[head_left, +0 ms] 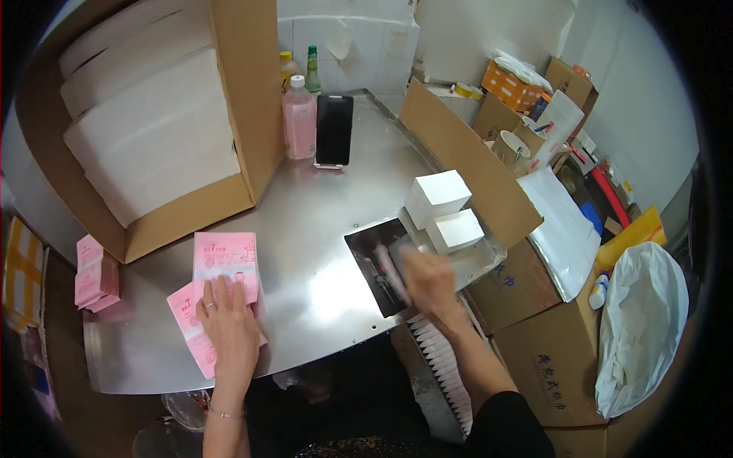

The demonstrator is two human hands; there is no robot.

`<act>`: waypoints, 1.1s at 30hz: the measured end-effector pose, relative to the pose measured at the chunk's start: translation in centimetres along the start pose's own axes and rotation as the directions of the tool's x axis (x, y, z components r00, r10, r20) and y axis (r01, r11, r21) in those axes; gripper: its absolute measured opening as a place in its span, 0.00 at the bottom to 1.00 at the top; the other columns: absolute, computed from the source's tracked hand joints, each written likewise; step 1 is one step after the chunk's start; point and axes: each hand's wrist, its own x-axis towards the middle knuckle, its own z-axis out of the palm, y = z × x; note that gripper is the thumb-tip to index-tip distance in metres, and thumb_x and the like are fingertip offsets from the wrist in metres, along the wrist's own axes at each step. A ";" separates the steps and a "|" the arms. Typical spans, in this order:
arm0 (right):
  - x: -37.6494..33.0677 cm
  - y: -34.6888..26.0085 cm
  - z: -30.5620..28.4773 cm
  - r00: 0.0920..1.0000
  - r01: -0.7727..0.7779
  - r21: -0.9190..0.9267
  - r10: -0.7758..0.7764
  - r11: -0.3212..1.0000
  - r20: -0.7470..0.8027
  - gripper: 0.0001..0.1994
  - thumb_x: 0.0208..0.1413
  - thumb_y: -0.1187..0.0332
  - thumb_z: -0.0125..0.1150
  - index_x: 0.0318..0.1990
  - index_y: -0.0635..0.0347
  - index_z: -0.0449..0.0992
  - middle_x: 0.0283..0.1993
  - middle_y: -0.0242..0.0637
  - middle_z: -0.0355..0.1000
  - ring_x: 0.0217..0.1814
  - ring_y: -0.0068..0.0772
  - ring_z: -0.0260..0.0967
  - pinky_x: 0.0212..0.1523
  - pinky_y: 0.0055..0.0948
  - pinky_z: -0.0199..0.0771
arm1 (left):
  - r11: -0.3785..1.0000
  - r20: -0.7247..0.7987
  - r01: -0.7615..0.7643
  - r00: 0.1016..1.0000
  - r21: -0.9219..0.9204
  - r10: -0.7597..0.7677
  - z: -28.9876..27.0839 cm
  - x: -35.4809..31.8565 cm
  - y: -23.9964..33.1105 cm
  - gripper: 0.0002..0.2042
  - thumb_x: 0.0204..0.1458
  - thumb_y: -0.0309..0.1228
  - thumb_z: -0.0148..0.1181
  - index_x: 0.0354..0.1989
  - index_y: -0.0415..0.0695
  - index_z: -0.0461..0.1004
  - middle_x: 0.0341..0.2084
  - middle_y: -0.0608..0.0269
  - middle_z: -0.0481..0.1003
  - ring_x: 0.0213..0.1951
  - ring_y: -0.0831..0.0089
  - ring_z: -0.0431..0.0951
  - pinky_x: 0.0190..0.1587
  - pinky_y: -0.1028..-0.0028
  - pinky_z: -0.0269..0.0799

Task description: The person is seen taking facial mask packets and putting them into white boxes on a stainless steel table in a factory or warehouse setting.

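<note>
My left hand (pixel 227 317) lies flat with fingers spread on printed pink packets (pixel 224 252), which overlap in a loose stack at the left of the metal table. On the right, my right hand (pixel 430 281) is closed and blurred by motion, over the dark rectangular opening (pixel 365 252) in the tabletop. A thin pink packet (pixel 392 273) stands on edge at its fingers, partly hidden by the hand. Just beyond it, two white paper blocks (pixel 437 197) sit on a metal ledge.
An open carton (pixel 191 206) holding stacked white sheets stands at the left back. More pink packets (pixel 96 273) are piled beside it. A phone (pixel 334 130) and bottles (pixel 300 118) stand at the back. Cardboard boxes (pixel 546 374) and a white bag (pixel 641 328) flank the right side.
</note>
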 end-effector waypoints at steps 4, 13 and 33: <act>0.3 5.2 -0.8 0.932 -0.003 -0.368 -0.131 0.930 -0.338 0.12 0.52 0.72 0.63 0.46 0.59 0.77 0.38 0.40 0.72 0.46 0.44 0.70 0.49 0.45 0.63 | 0.947 0.100 -0.217 0.964 -0.238 0.246 -1.9 -3.5 7.0 0.28 0.50 0.29 0.60 0.60 0.29 0.67 0.61 0.33 0.64 0.66 0.37 0.59 0.66 0.38 0.50; 1.4 8.6 0.5 0.934 -0.107 -0.323 -0.016 0.940 -0.357 0.04 0.57 0.70 0.60 0.32 0.60 0.77 0.34 0.39 0.69 0.42 0.41 0.67 0.47 0.42 0.63 | 0.871 0.007 -0.159 0.983 -0.464 0.183 -4.0 -1.4 7.2 0.23 0.54 0.28 0.60 0.59 0.36 0.70 0.62 0.37 0.63 0.66 0.38 0.58 0.65 0.42 0.52; -3.8 -5.2 4.7 0.827 0.545 0.033 -0.544 0.837 0.142 0.13 0.50 0.69 0.58 0.41 0.67 0.76 0.38 0.45 0.72 0.45 0.42 0.73 0.67 0.71 0.52 | 0.873 0.074 -0.229 0.955 -0.430 0.286 -2.1 -1.4 8.3 0.35 0.37 0.40 0.71 0.57 0.39 0.71 0.68 0.37 0.56 0.67 0.41 0.59 0.55 0.48 0.62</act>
